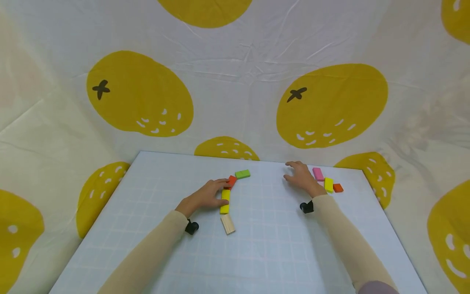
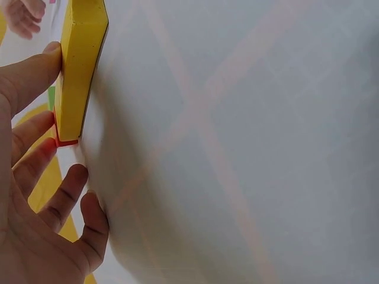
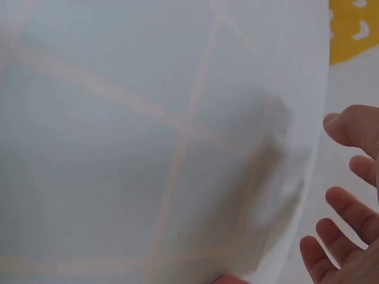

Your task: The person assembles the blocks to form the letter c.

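A yellow block, an orange-red block and a green block form a curved row on the table, with a plain wooden block at its near end. My left hand lies along the row's left side. Its thumb touches the side of the yellow block, and its first fingers reach the red block beyond; the other fingers are spread. Off to the right, my right hand hovers with fingers apart and holds nothing. Its nearest blocks are a pink one and another yellow one.
A small orange block lies right of the second yellow block. The white gridded table ends at a cloth backdrop printed with yellow fruit shapes. At the right wrist view's bottom edge, part of a red thing shows.
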`<state>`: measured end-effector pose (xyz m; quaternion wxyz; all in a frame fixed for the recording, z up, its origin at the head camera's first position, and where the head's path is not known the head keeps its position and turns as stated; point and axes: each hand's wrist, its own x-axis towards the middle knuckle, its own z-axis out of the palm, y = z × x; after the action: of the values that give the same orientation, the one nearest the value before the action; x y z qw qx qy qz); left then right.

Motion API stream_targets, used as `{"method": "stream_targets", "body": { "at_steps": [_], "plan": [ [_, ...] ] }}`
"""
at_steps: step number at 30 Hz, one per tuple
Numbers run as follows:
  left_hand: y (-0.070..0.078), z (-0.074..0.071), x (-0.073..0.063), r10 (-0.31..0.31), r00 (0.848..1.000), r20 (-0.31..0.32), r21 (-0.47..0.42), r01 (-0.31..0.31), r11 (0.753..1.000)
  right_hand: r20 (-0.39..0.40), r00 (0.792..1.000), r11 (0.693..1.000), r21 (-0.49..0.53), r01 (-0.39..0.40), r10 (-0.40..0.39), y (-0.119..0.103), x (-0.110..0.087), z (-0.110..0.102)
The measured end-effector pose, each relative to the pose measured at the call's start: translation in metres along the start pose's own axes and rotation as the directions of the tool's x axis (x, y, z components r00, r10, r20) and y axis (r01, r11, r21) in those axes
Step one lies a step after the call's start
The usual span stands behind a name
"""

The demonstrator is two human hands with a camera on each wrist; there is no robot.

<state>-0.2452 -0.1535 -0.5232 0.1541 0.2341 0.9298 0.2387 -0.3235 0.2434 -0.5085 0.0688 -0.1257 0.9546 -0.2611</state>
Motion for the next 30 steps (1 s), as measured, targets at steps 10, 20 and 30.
{"method": "stream_targets", "body": {
  "at_steps": [10, 20, 30],
  "plan": [
    [-0.002, 0.001, 0.001, 0.004, 1.000, -0.009, -0.004, -0.004, 1.000, -0.066, 0.992, 0.992, -0.053, -0.111, 0.107, 0.045, -0.017, -0.012],
    [0.000, 0.001, 0.000, 0.017, 1.000, -0.012, -0.003, -0.017, 1.000, -0.175, 0.969, 0.978, -0.082, -0.191, 0.174, 0.056, -0.033, -0.024],
    [-0.002, 0.001, 0.000, 0.020, 1.000, -0.009, -0.001, -0.020, 1.000, -0.222, 0.937, 0.956, -0.050, -0.289, 0.271, 0.069, -0.040, -0.024]
  ]
}}
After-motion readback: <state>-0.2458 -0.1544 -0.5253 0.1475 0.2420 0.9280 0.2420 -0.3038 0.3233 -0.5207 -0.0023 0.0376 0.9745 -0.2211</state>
